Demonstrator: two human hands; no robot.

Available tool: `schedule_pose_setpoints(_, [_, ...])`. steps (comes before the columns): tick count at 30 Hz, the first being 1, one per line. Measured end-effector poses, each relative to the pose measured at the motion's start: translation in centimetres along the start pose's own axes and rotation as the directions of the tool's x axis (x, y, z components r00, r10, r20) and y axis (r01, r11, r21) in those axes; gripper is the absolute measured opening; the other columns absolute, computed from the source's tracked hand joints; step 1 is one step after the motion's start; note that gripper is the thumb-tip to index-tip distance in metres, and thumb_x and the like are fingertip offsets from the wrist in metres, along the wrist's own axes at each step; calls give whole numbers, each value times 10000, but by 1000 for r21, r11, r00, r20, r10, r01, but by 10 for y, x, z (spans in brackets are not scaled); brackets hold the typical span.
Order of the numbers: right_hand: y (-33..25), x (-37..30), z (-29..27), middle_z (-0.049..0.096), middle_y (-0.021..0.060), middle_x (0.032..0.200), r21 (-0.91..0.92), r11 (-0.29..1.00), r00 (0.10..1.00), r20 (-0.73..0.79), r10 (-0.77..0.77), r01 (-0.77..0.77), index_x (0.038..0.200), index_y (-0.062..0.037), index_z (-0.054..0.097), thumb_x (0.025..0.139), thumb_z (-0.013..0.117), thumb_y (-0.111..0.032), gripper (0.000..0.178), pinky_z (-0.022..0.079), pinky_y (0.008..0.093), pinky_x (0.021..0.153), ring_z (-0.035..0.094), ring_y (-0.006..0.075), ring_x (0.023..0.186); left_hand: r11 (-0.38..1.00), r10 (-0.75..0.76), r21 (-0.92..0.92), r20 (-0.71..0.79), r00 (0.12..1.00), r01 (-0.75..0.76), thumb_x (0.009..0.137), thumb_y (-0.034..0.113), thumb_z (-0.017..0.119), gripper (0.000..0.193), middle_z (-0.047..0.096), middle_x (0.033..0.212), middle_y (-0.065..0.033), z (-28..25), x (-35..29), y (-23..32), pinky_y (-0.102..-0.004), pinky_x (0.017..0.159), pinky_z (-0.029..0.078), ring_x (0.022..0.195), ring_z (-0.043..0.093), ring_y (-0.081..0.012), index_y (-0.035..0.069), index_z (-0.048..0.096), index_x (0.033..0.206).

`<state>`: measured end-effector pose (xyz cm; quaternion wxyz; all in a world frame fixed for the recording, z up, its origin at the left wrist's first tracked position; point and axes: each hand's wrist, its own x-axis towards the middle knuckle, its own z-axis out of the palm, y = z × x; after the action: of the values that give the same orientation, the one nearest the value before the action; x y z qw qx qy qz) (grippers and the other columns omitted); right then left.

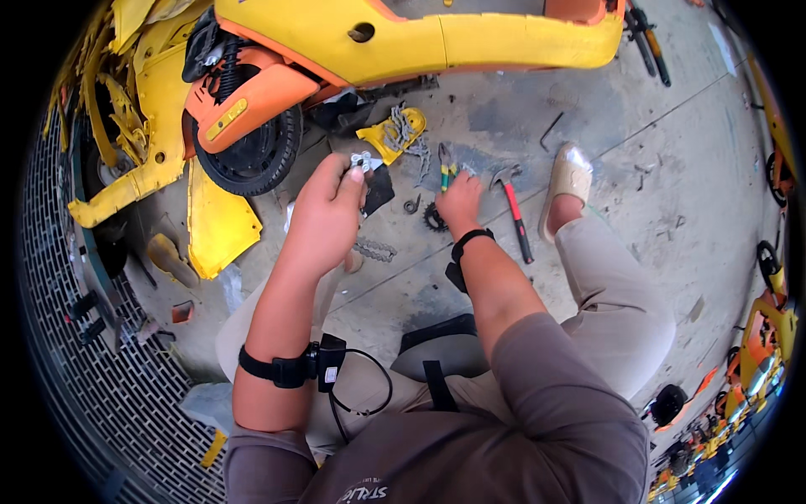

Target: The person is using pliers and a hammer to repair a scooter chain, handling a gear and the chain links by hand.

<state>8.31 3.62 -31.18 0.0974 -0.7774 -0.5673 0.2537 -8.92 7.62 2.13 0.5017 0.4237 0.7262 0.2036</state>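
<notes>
My left hand (pixel 329 206) is raised with thumb and fingers pinched on a short piece of silvery chain (pixel 363 160). Low over the floor, my right hand (pixel 459 202) has its fingers closed at the green-and-yellow handles of a pair of pliers (pixel 445 161), whose jaws point away from me. Just right of it lies a claw hammer (pixel 514 214) with a red and black handle. A dark toothed sprocket (pixel 434 218) sits by my right wrist. More chain (pixel 399 130) is heaped on a yellow plastic piece, and another length of chain (pixel 374 249) lies beside my left forearm.
A yellow and orange scooter body (pixel 495 42) with a black wheel (pixel 252 155) spans the far side. Yellow panels (pixel 220 223) pile up at the left beside a metal grating (pixel 59 277). A hex key (pixel 552 126) lies near my right shoe (pixel 569 181).
</notes>
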Motion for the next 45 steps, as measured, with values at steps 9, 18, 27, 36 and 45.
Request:
schedule_pose_setpoints(9, [-3,30,24,545,216,1182,80,995,998,14,54,-55,1184,-26,540,778,729,-121,458,457,491,969,523,420,1129,984,-179,55,189,966,171,1060,232,513,223,558,778,-12,55,58,-47,-284,594,462,644,524,-110,25,594,1068])
schedule_pose_setpoints(18, [28,22,19,492,186,1364,122,970,939,-248,237,-212,1342,-43,499,833,743,-287,614,355,548,1046,448,414,1260,945,-182,-234,209,961,230,1057,215,522,236,583,792,-33,132,164,-143,-270,539,404,601,489,-101,-1,565,1142])
schedule_pose_setpoints(27, [134,0,-8,576,178,1277,-153,923,927,-189,324,-354,1312,-61,558,900,688,-340,514,389,531,1018,518,385,1216,929,-196,-262,256,947,263,1051,196,531,208,604,830,-21,175,237,-199,-259,598,414,651,493,-94,16,612,983])
schedule_pose_setpoints(36, [144,15,-13,604,214,1085,-251,947,978,-105,181,-202,1148,-19,610,924,693,-252,334,437,523,910,566,422,1047,988,-115,-99,48,992,119,998,188,647,286,694,890,-40,201,260,-207,-257,676,501,700,598,-98,-32,672,1179])
schedule_pose_setpoints(45, [81,58,-24,629,237,1097,448,887,985,-75,157,-108,1171,39,618,1000,626,-260,345,486,437,919,627,380,1029,990,-36,-136,-56,998,29,989,131,642,256,718,890,-67,216,273,-243,-281,679,522,680,635,-119,-34,672,1182])
